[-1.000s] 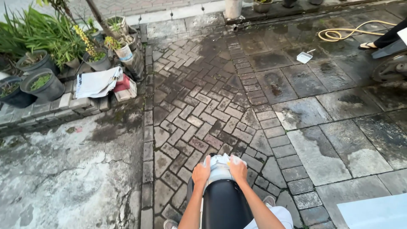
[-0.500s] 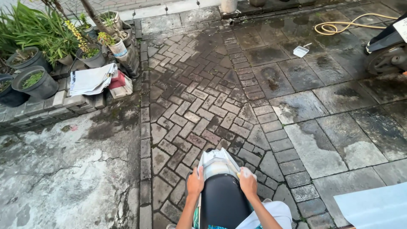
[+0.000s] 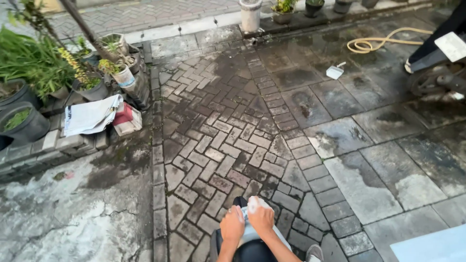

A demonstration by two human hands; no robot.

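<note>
Both hands low at bottom of view, close together. Left hand point(image 3: 232, 226) and right hand point(image 3: 260, 217) both grasp pale cloth-like bundle point(image 3: 248, 228), fingers curled on top, maybe to keep it from slipping. Bundle sits on dark round thing point(image 3: 250, 251) over wet brick paving point(image 3: 218, 145). Yellow hose point(image 3: 374, 42) and potted plants point(image 3: 29, 73) lie well apart.

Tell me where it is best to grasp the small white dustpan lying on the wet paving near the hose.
Probably by its short handle: the white dustpan lies flat, handle pointing up-right toward the yellow hose. Come from that far side, from above; the wide pan body looks harder to pinch.
</note>
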